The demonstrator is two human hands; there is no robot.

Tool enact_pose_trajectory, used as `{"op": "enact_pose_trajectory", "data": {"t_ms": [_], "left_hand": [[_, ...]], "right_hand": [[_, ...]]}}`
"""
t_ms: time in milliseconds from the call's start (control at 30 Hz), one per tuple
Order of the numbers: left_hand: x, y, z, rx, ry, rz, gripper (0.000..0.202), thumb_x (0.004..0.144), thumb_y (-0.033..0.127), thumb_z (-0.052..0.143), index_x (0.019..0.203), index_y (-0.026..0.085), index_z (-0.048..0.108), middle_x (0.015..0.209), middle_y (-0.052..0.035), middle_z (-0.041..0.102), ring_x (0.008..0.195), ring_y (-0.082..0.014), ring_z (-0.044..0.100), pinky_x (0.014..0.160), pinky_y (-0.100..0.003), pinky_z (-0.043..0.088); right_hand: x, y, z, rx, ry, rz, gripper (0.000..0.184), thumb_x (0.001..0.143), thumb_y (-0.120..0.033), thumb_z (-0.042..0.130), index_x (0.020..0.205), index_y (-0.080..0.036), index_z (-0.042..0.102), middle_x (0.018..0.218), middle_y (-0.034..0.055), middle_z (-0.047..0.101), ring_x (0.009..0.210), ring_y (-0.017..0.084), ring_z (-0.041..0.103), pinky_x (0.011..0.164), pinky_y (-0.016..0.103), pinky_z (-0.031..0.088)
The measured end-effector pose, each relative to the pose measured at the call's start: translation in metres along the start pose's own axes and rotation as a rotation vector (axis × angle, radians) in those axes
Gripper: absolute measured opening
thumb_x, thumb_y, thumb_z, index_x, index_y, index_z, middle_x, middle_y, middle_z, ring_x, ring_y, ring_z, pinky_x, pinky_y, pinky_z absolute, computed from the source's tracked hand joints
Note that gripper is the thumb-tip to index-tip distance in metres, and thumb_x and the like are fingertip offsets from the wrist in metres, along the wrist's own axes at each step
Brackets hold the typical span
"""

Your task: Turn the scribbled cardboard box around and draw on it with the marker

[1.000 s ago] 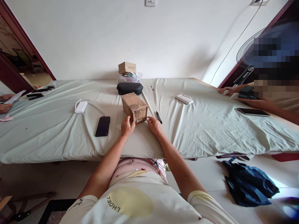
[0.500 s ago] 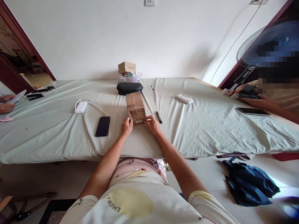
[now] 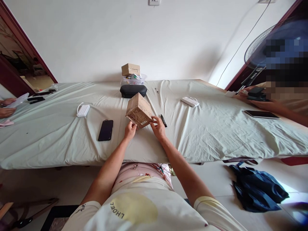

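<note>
A brown cardboard box [image 3: 139,110] with tape across it is tilted up off the sheet-covered table [image 3: 204,128], its near end raised. My left hand [image 3: 130,130] grips the box's lower left corner. My right hand [image 3: 158,127] holds its lower right edge with the fingers curled against it. A black marker pen [image 3: 164,120] lies just right of my right hand. A black phone [image 3: 105,130] lies face down to the left of my left hand.
Behind the box are a black case [image 3: 133,90], a clear tub with a second small box [image 3: 130,69] on top. A white power bank [image 3: 83,110] lies left, another white device [image 3: 190,101] right. Other people's hands work at both table ends; a tablet [image 3: 261,114] lies far right.
The box lay flat on the table a second ago. I turned it, then lifted and tilted it between both hands. The person at the right shifted their hands slightly.
</note>
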State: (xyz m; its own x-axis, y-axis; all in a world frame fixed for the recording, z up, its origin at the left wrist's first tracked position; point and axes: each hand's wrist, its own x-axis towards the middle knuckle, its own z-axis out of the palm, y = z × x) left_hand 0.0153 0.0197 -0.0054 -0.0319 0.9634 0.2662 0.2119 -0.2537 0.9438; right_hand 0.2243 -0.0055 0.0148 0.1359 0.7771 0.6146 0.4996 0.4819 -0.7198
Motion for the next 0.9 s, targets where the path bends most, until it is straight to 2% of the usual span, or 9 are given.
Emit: {"op": "enact_pose_trajectory", "data": {"t_ms": [67,167,267,400,533,600,667,767,900], "left_hand": [[0.0,0.001,0.001,-0.025,-0.006,-0.012,0.018,0.093,0.033,0.067,0.085,0.021,0.057,0.086,-0.003,0.072,0.072,-0.0212,0.075,0.071,-0.032,0.061],[-0.001,0.002,0.001,-0.023,-0.018,-0.03,0.021,0.092,0.035,0.069,0.085,0.02,0.057,0.086,-0.0035,0.073,0.069,-0.0211,0.075,0.068,-0.032,0.06],[-0.002,0.005,0.0,-0.013,-0.035,-0.037,0.018,0.093,0.032,0.068,0.084,0.02,0.057,0.086,-0.0038,0.074,0.07,-0.0211,0.075,0.069,-0.031,0.06],[-0.004,0.007,0.001,0.039,-0.036,-0.015,0.012,0.095,0.025,0.061,0.086,0.021,0.055,0.085,-0.0052,0.074,0.077,-0.0229,0.075,0.073,-0.034,0.06],[-0.008,0.008,0.001,0.29,0.184,0.124,0.012,0.091,0.025,0.068,0.097,0.021,0.057,0.098,-0.01,0.073,0.097,-0.0267,0.073,0.092,-0.04,0.058],[-0.01,0.008,0.0,0.384,0.301,0.204,0.031,0.088,0.024,0.069,0.116,0.018,0.058,0.116,-0.017,0.069,0.112,-0.0306,0.068,0.1,-0.044,0.055],[-0.012,0.01,-0.001,0.45,0.356,0.275,0.052,0.088,0.024,0.068,0.136,0.012,0.052,0.131,-0.0239,0.062,0.126,-0.0352,0.061,0.108,-0.049,0.051],[-0.015,0.015,-0.001,0.529,0.356,0.373,0.063,0.092,0.03,0.065,0.149,0.011,0.046,0.146,-0.028,0.051,0.141,-0.0406,0.05,0.116,-0.056,0.042],[-0.019,0.02,0.002,0.569,0.226,0.569,0.056,0.098,0.041,0.059,0.149,0.017,0.053,0.16,-0.0241,0.041,0.154,-0.0394,0.036,0.124,-0.056,0.034]], "right_hand": [[0.0,0.0,0.0,0.018,-0.006,0.048,0.045,0.094,-0.053,0.061,0.128,-0.024,0.062,0.129,0.0121,0.071,0.088,0.022,0.075,0.064,0.032,0.061],[-0.001,0.002,0.0,0.051,-0.053,0.09,0.049,0.094,-0.056,0.06,0.132,-0.024,0.06,0.105,0.0082,0.078,0.079,0.02,0.074,0.069,0.033,0.061],[-0.001,0.003,-0.001,0.048,-0.056,0.089,0.046,0.095,-0.056,0.058,0.128,-0.024,0.06,0.087,0.0034,0.076,0.075,0.019,0.071,0.075,0.035,0.06],[-0.002,-0.001,-0.001,-0.016,-0.012,0.061,0.043,0.095,-0.057,0.056,0.122,-0.024,0.061,0.088,0.0032,0.074,0.077,0.019,0.07,0.077,0.035,0.059],[-0.004,-0.009,-0.001,-0.1,0.02,-0.037,0.039,0.095,-0.055,0.056,0.116,-0.023,0.064,0.088,0.004,0.073,0.073,0.018,0.067,0.075,0.034,0.06],[-0.006,-0.012,0.0,-0.133,0.027,-0.083,0.037,0.097,-0.054,0.053,0.113,-0.024,0.067,0.089,0.005,0.073,0.072,0.018,0.066,0.075,0.034,0.06],[-0.007,-0.015,0.0,-0.161,-0.009,-0.121,0.035,0.1,-0.051,0.049,0.11,-0.024,0.069,0.089,0.006,0.073,0.074,0.018,0.066,0.076,0.033,0.061],[-0.009,-0.018,0.003,-0.159,-0.132,-0.19,0.036,0.104,-0.043,0.044,0.119,-0.024,0.07,0.096,0.0072,0.074,0.08,0.018,0.068,0.078,0.032,0.062],[-0.012,-0.019,0.009,-0.125,-0.283,-0.345,0.038,0.105,-0.033,0.042,0.132,-0.024,0.067,0.111,0.0098,0.074,0.096,0.019,0.072,0.091,0.034,0.063]]}}
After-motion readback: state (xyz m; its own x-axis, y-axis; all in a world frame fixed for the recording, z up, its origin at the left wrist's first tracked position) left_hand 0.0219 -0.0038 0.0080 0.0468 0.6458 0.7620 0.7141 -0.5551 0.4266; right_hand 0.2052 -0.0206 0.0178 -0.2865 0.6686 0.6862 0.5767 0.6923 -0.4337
